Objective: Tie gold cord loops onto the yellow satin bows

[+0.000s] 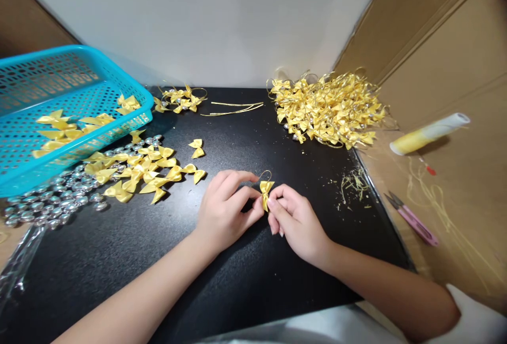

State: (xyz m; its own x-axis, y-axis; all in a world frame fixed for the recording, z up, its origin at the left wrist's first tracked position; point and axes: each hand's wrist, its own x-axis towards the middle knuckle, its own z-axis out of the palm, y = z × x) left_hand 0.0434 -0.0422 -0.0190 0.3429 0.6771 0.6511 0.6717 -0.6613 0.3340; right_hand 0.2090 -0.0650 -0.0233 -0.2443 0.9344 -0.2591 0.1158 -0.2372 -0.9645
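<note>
A yellow satin bow (pixel 266 190) with a thin gold cord loop at its top is held between my two hands over the black tabletop. My left hand (pixel 229 207) pinches the bow's left side with thumb and fingers. On the other side, my right hand (pixel 295 217) grips its lower right edge between thumb and forefinger. Loose yellow bows (pixel 148 170) lie to the left, beside and partly over silvery beads (pixel 59 199). One bow (pixel 197 147) sits apart, beyond my left hand. Whether a bead is on the held bow cannot be made out.
A blue basket (pixel 114 77) with bows stands at the left. Looped bows form a big pile (pixel 328 109) at the back right and a small one (pixel 184 98) back left, near cut cords (pixel 233 109). Pink snips (pixel 415 223), a roll (pixel 430 134) and cord (pixel 439 207) lie right.
</note>
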